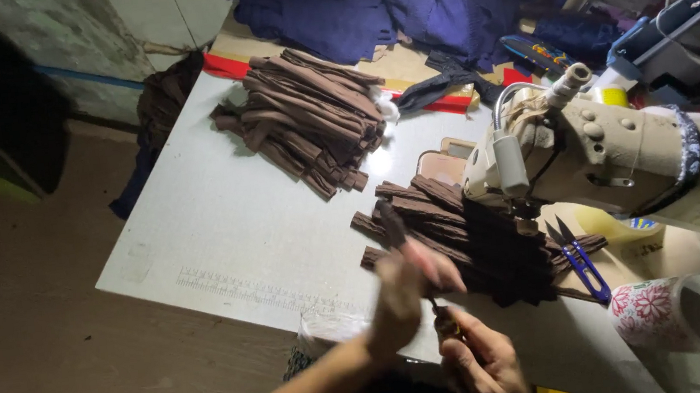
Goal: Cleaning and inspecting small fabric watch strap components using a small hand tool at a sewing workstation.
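My left hand [406, 291] is raised over the near table edge, pinching a narrow brown fabric strip [392, 223] that stands up from its fingers. Just below it my right hand [483, 366] grips a small dark tool with a thin metal tip [441, 316] pointing up toward the left hand. A loose heap of brown strips [469, 236] lies under the head of the beige sewing machine [599, 146], right behind both hands. A bigger stack of the same brown strips [310, 117] lies farther back on the grey table [222, 229].
Blue thread snips [581, 262] lie beside the near heap. A floral mug [689, 316] lies on its side at the right. Dark blue cloth [363, 2] is piled at the back. A brown garment [159, 104] hangs off the table's far left corner above the floor.
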